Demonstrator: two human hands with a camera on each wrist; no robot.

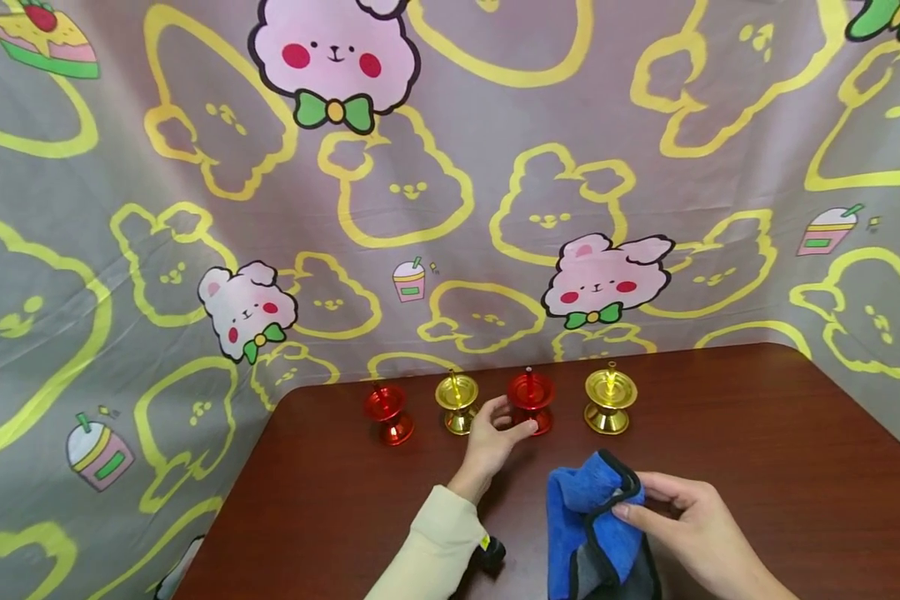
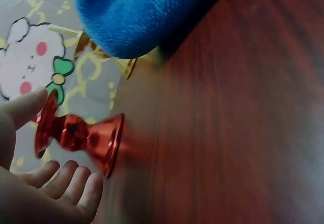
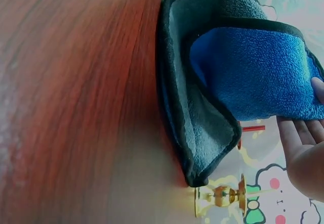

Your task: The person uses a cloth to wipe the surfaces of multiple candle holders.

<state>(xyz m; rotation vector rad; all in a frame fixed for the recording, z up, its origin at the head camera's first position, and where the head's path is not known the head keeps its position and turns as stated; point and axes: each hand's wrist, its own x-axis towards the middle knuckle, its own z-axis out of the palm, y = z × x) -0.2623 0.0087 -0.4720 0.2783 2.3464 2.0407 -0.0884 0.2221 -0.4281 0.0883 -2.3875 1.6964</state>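
Four metallic stands, two red and two gold, are lined up in alternating colours along the back of one tabletop, while one cloth is held above its near side. From left to right, the row is made up of the outer red stand, the left gold stand, the inner red stand and the right gold stand, all upright.

The left grip is stretched forward to the inner red stand, third in the row; its thumb and fingers are parted around the stand, loosely curved rather than clenched, and whether contact is made cannot be told. The left forearm is covered by a pale sleeve, and a small black device is seen at the wrist. By the right grip, brought in from the right, the cloth's upper edge is pinched between thumb and fingers.

Each stand is shaped with a wide dish, a narrow waist and a flared foot, finished to a shine. The cloth is fuzzy, blue and grey, bordered in black. The tabletop is reddish-brown and wood-grained, backed by a creased grey curtain printed with cartoon animals.
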